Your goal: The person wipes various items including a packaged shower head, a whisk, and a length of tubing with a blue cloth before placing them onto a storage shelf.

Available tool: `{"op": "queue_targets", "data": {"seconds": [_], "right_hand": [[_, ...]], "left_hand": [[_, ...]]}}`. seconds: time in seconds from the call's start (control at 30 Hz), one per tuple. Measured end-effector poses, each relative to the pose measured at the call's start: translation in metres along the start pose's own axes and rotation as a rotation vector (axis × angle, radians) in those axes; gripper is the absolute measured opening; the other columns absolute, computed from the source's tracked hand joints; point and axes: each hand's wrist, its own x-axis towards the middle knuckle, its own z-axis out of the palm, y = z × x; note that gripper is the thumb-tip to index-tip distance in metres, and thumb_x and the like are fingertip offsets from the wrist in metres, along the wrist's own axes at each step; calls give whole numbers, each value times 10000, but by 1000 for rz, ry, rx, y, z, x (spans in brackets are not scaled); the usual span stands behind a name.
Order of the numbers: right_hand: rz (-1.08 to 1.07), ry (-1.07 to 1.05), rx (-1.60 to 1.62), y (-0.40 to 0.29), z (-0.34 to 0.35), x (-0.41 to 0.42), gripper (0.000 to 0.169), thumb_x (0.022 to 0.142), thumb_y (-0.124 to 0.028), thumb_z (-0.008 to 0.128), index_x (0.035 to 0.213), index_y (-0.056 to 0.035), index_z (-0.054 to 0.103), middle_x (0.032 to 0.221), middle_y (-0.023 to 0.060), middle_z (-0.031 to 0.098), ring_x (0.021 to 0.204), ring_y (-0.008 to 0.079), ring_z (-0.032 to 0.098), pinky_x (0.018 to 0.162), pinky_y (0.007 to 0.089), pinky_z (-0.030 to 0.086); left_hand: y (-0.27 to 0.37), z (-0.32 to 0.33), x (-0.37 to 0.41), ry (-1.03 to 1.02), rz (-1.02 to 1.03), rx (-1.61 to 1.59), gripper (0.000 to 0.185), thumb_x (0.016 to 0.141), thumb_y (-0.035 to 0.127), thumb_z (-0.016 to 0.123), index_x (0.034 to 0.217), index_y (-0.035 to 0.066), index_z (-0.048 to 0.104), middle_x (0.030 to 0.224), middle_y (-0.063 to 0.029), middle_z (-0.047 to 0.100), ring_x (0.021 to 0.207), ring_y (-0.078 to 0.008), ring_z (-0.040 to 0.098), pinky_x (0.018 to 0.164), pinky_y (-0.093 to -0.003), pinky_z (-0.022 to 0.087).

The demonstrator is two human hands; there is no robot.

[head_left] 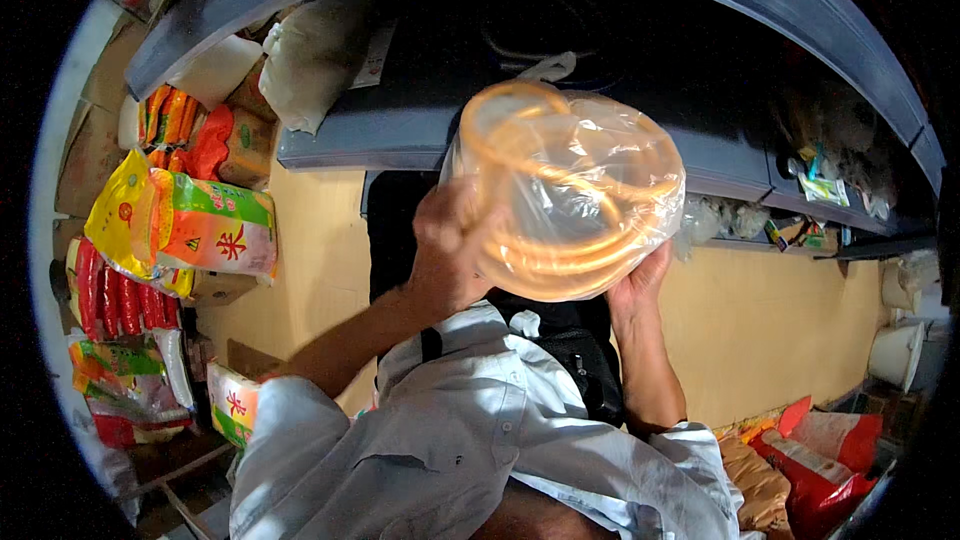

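A clear plastic bag wraps a coil of orange tubing, probably hose, in front of my waist. One orange loop rises at the bag's upper left. My left hand is blurred and grips the bundle's left side, with some fingertips lost against the coil. At the lower right edge, my right hand supports the bag from beneath, its fingers hidden behind the plastic. Beyond the bundle, the grey shelf spans the view, and a translucent plastic strip sticks up against its dark interior.
Printed rice bags and red-wrapped packages are piled at left. A stuffed white bag sits on the shelf's left end. Small packets lie at its right. White buckets and red bags stand at right.
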Motion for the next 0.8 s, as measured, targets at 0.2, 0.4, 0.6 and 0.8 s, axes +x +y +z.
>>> {"op": "queue_targets", "data": {"seconds": [0.2, 0.4, 0.6, 0.8], "right_hand": [[6, -45, -75, -2, -33, -10, 449, 972, -326, 456, 1297, -17, 480, 1291, 155, 547, 1175, 295, 538, 1007, 451, 462], [-146, 15, -574, -23, -59, -41, 451, 932, -292, 566, 1288, -24, 498, 1290, 106, 551, 1181, 255, 531, 1026, 411, 420], [-665, -35, -412, -89, -38, -82, 453, 946, -448, 489, 1206, -82, 552, 1208, 108, 593, 1119, 264, 580, 993, 465, 444], [-1143, -556, -1586, -18, 71, -102, 495, 696, -83, 740, 1169, -64, 596, 1261, 109, 531, 1122, 266, 535, 965, 400, 431]], "left_hand": [[4, 18, -39, 127, -958, -1970, 708, 962, 482, 446, 1456, 20, 238, 1499, -133, 317, 1371, -255, 331, 1133, -453, 251], [-14, 69, -28, -65, -1157, -1886, 546, 840, 162, 683, 1309, 4, 452, 1272, -135, 562, 1185, -257, 537, 1066, -421, 385], [-2, 77, -47, -117, -1180, -1883, 490, 799, 55, 672, 1252, -23, 502, 1216, -152, 587, 1100, -270, 594, 978, -430, 479], [21, 67, -44, -105, -981, -1519, 443, 854, 100, 644, 1271, 26, 513, 1207, -107, 585, 1104, -213, 578, 918, -348, 490]]}}
